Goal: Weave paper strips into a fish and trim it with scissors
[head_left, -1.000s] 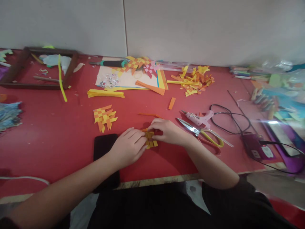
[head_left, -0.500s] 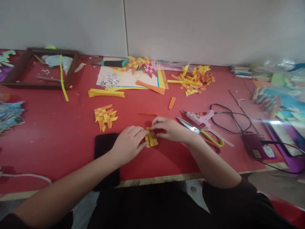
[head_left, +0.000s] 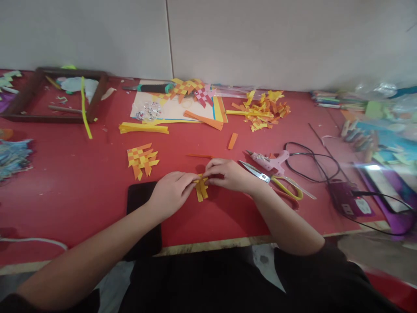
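Between my hands is a small piece of interlaced yellow paper strips (head_left: 201, 189), its loose ends pointing toward me. My left hand (head_left: 172, 193) pinches its left upper edge between thumb and fingers. From the other side, my right hand (head_left: 228, 175) grips the upper right edge with bent fingers, which partly hide the strips. A thin orange paper strip (head_left: 199, 155) lies just beyond my fingers. To the left rests a woven yellow and orange paper fish (head_left: 142, 160). A black phone (head_left: 143, 219) lies under my left forearm.
Scissors (head_left: 265, 177) and a pink glue gun (head_left: 270, 161) with a looping black cable lie right of my right hand. Yellow strips (head_left: 143, 128), orange strips (head_left: 203, 120) and a heap of paper scraps (head_left: 262, 111) lie farther back. A brown wooden frame (head_left: 54, 118) sits at back left.
My fingers have closed in on the yellow strips, and the piece now looks narrower with its ends turned. The whole view has shifted slightly; the other things lie as before.
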`<action>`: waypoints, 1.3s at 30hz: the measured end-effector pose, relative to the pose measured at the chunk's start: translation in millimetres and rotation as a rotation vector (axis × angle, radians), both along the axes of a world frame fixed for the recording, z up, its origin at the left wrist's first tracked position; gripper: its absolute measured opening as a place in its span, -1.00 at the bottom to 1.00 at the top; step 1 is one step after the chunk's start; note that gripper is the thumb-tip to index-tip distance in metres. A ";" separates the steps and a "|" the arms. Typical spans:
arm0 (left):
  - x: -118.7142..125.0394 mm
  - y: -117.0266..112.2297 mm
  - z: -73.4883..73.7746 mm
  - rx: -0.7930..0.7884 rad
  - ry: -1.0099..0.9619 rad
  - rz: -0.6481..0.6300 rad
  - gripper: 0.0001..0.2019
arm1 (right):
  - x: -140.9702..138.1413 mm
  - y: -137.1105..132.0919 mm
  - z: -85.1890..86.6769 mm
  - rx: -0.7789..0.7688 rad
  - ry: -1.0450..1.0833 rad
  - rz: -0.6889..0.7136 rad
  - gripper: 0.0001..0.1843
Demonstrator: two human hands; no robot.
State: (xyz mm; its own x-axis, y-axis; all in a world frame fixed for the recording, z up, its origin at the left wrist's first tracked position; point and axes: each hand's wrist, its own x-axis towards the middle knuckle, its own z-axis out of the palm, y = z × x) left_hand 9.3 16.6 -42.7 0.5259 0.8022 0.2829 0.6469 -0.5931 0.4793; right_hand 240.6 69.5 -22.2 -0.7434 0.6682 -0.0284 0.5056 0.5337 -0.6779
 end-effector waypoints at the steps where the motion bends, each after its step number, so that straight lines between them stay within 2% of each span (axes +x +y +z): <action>1: -0.2 0.0 -0.3 0.001 -0.004 0.006 -0.84 | 0.2 0.0 0.6 0.001 0.009 0.003 -0.84; 8: 1.0 1.5 2.1 -0.011 -0.033 -0.011 -0.82 | 1.1 -1.5 6.1 0.002 0.005 0.040 -0.85; 13: 0.8 6.0 4.7 -0.085 -0.055 -0.040 -0.81 | 2.2 0.3 6.1 -0.024 -0.020 0.064 -0.79; 16: -0.7 7.0 4.2 -0.140 -0.060 -0.068 -0.71 | 1.4 0.4 4.1 -0.038 -0.044 0.053 -0.75; 23: -2.8 3.7 2.5 -0.191 -0.173 -0.039 -0.48 | -3.2 -2.5 3.0 -0.041 -0.048 0.006 -0.89; 26: -1.3 1.2 2.6 -0.145 -0.110 -0.031 -0.47 | -3.0 -1.7 2.2 -0.032 -0.028 0.004 -0.90; 31: 2.4 -4.2 2.5 0.064 0.050 -0.033 -0.46 | 2.2 0.0 0.8 -0.015 0.012 0.030 -0.84; 35: 3.9 -6.4 3.1 0.195 0.088 -0.071 -0.51 | 5.7 1.1 1.2 -0.020 0.025 0.058 -0.83; 39: 3.8 -7.5 0.1 0.261 0.121 -0.105 -0.58 | 4.2 1.6 0.5 -0.017 0.009 0.063 -0.86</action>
